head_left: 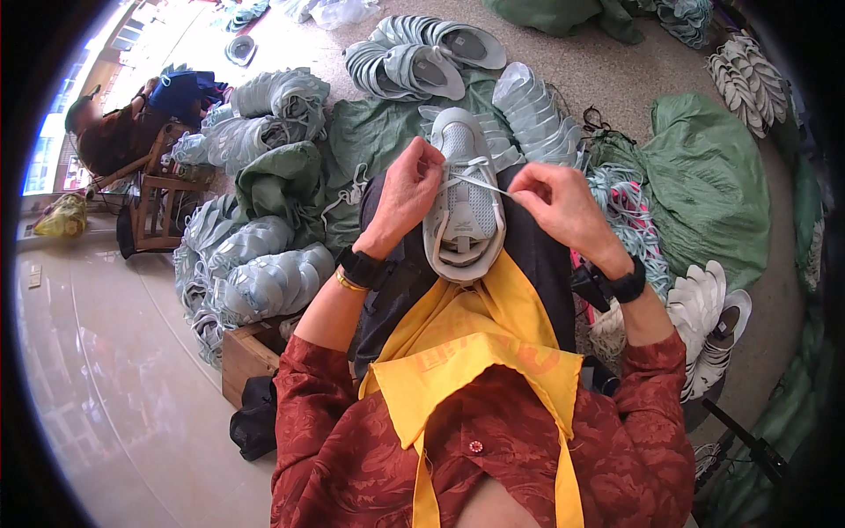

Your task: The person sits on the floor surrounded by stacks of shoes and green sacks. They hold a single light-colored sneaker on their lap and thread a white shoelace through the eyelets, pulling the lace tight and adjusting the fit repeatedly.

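A pale grey sneaker upper [461,198] lies toe-away on my lap, over dark trousers and a yellow apron [466,343]. A white lace [480,182] runs across its eyelets. My left hand [407,192] pinches the lace at the shoe's left edge. My right hand [554,201] pinches the other lace end, pulled out to the right. Both wrists carry black bands.
Stacks of pale blue-grey shoe uppers [264,282] lie at my left and ahead [422,62]. Green sacks [704,185] lie at right, with a bundle of laces [620,211] and white soles [704,308]. A wooden box [246,356] and chair [158,211] stand left; another person [110,132] sits far left.
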Available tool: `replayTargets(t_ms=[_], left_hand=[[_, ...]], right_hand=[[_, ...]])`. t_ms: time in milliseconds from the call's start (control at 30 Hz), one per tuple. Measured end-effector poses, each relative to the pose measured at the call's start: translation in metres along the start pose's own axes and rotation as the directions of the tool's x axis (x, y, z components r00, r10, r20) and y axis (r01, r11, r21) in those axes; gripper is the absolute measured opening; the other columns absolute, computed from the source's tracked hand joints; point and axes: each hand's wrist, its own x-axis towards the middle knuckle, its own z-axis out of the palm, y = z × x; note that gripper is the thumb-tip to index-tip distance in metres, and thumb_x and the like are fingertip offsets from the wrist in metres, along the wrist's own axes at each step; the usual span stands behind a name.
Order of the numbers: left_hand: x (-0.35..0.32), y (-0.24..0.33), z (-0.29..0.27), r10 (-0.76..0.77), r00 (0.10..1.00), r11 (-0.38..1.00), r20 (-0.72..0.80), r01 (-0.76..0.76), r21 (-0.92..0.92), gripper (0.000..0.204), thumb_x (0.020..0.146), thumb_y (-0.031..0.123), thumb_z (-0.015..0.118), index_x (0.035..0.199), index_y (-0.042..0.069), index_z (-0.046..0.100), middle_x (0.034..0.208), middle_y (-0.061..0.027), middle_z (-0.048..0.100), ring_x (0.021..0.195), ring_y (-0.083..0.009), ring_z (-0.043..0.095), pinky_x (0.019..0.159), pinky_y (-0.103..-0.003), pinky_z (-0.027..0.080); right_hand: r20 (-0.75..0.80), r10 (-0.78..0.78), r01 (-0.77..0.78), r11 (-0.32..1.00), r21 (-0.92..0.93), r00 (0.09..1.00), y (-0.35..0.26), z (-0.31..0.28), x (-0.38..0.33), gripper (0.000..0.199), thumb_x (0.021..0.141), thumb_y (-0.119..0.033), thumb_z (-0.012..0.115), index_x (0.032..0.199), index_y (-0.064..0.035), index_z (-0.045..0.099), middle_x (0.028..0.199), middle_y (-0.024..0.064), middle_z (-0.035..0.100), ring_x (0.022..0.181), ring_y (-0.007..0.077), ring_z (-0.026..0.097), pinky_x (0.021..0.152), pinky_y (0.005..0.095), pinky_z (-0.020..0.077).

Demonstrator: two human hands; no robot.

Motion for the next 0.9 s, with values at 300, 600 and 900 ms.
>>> replayTargets(t_ms=[300,600,900], left_hand=[[-0.021,0.015,-0.008,-0.075,0.995,0.996,0.065,0.072,0.042,0.016,0.090,0.010,0.075,0.095,0.003,0.061,0.087,0.0025,0.056,0.076,-0.0053,0.050,0.067,-0.024,0.044],[-0.033,0.013,0.002,0.027,0.999,0.990,-0.046,-0.020,0.143,0.019,0.086,0.011,0.078,0.088,0.002,0.061,0.087,-0.0015,0.053,0.073,-0.0101,0.051,0.068,-0.026,0.046],[-0.047,0.000,0.003,0.063,0.995,0.987,-0.076,-0.051,0.150,0.018,0.087,0.009,0.077,0.086,0.001,0.060,0.086,-0.0011,0.051,0.075,-0.0105,0.052,0.069,-0.027,0.047]], right_hand=[[-0.007,0.088,-0.085,0.985,0.149,0.996,0.017,0.014,-0.015,0.016,0.091,-0.011,0.074,0.097,0.0014,0.065,0.079,0.0096,0.070,0.067,0.0158,0.067,0.062,0.0316,0.0520],[-0.194,-0.069,0.065,0.997,-0.031,0.978,0.006,0.056,-0.007,0.026,0.085,-0.009,0.077,0.095,0.0008,0.056,0.081,0.0158,0.064,0.069,0.0299,0.068,0.063,0.0391,0.0538],[-0.201,-0.180,0.160,0.981,-0.114,0.963,0.003,0.068,-0.016,0.017,0.088,-0.003,0.069,0.099,0.0002,0.056,0.087,0.0168,0.063,0.073,0.0355,0.067,0.066,0.0427,0.0537]])
